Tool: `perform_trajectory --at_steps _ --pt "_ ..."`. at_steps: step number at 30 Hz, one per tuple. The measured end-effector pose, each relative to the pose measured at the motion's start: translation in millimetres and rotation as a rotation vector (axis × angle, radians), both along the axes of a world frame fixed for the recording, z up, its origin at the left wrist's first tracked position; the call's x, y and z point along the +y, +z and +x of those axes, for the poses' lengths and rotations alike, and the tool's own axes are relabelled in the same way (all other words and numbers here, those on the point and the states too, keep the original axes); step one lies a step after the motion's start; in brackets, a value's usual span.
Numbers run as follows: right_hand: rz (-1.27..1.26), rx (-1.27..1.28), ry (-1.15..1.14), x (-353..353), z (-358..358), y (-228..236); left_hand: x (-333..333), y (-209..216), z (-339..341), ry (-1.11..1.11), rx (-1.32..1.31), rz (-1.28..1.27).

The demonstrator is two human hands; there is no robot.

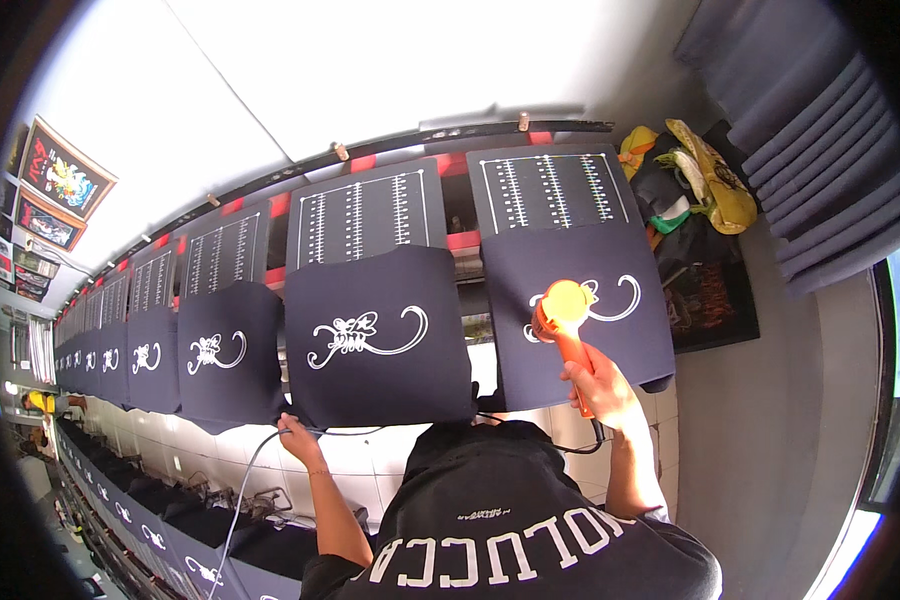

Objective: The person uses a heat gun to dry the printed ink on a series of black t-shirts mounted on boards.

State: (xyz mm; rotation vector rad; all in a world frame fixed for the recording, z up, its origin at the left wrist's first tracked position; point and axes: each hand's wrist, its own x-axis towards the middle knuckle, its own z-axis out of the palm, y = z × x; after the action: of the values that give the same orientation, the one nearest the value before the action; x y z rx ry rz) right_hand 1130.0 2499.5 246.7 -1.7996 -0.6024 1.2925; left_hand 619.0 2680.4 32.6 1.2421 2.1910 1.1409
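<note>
My right hand [607, 388] is closed round the handle of an orange hair dryer [567, 302]. The dryer is over the white curled print on the nearest dark fabric panel [530, 365], hiding part of that print. A black cord runs from the bottom of its handle. At the left, my left hand [302, 442] pinches a thin grey cable [253, 462], just below the front edge of the panels. Between my two hands lies a second dark fabric panel [380, 385] with a whole white print [355, 338]. Both panels lie flat on dark boards marked with white scales [555, 185].
A long row of similar boards and printed panels [215, 345] runs off to the left. Another row [155, 535] stands lower left. Yellow and dark cloths [705, 180] hang at the right, near a grey curtain [810, 150]. A person in yellow [42, 402] is far left.
</note>
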Motion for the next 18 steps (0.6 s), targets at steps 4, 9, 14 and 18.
perform_trajectory --at_steps 4,9,14,18 --pt "0.103 0.148 0.037 8 -20 -13 -7 2 -58 0.055 0.004 0.02" --pt "0.137 0.29 0.043 75 -85 -13 6 -14 -138 0.151 -0.137 0.062" --pt "0.14 0.176 0.096 142 -130 -19 47 -13 -204 0.149 -0.102 -0.017" --pt "0.1 0.02 0.038 166 -163 -19 87 -9 -241 0.209 -0.048 -0.046"
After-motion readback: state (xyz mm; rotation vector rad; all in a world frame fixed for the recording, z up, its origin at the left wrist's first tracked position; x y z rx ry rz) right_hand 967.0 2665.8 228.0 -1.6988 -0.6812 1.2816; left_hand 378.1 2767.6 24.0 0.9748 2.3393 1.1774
